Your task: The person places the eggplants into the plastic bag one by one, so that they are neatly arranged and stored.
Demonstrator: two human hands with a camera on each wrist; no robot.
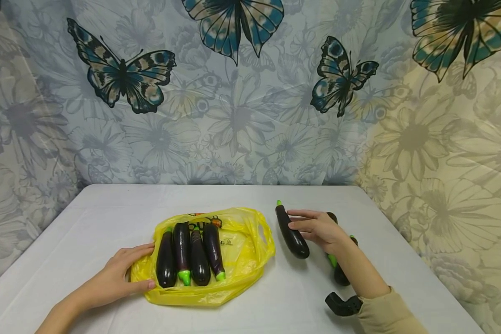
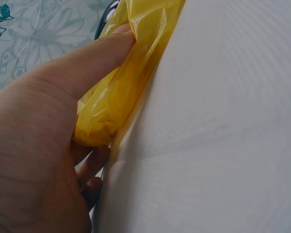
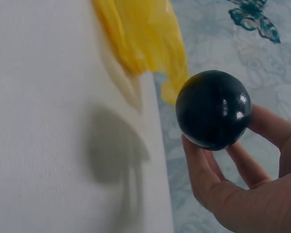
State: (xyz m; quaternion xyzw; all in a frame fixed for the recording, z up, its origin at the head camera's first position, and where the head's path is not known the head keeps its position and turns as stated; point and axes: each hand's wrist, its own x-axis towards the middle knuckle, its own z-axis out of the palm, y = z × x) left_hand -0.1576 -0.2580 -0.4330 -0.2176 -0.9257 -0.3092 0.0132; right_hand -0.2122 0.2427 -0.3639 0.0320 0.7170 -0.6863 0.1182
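A yellow plastic bag (image 1: 242,287) lies spread on the table, with several dark eggplants (image 1: 165,260) side by side in its left part. Their green stem ends point in differing directions. My left hand (image 1: 118,278) holds the bag's left edge, thumb at the front and fingers along the side; the left wrist view shows the thumb on the yellow plastic (image 2: 111,102). Right of the bag, my right hand (image 1: 319,229) grips another eggplant (image 1: 291,234) between thumb and fingers. Its rounded end (image 3: 213,110) faces the right wrist camera, held above the table with a shadow below.
More eggplants (image 1: 341,276) lie beyond the right forearm, partly hidden by it. A black curved object (image 1: 342,305) is beside the right sleeve (image 1: 390,315). The white table (image 1: 87,218) ends at a butterfly-patterned cloth (image 1: 238,139) behind.
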